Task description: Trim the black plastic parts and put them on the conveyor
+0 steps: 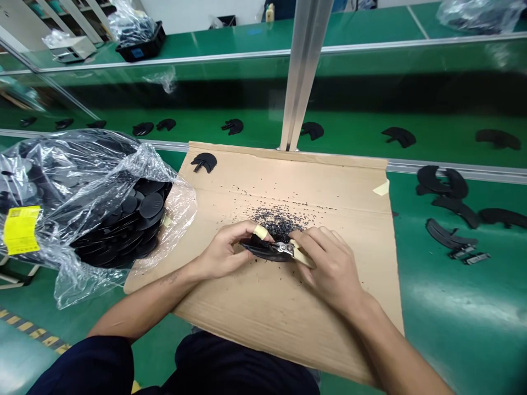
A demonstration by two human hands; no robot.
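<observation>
My left hand (pixel 228 248) is closed on a round black plastic part (pixel 265 252), held low over the cardboard sheet (pixel 263 318). Yellowish tape wraps the left thumb or a finger near the part. In my right hand (pixel 329 260) is a pair of nippers (pixel 284 248) with pale handles, the metal jaws at the part's edge. Whether the jaws are parted is too small to make out. Just beyond both hands lies a heap of small black plastic bits (pixel 278 216), scattered over the cardboard.
An open clear plastic bag (pixel 135 153) of black discs (pixel 123 230) stands at the left. One curved black piece (pixel 205 161) lies on the cardboard's far left corner. More black pieces (pixel 447 184) lie at the right. A metal post (pixel 302 77) rises behind the cardboard.
</observation>
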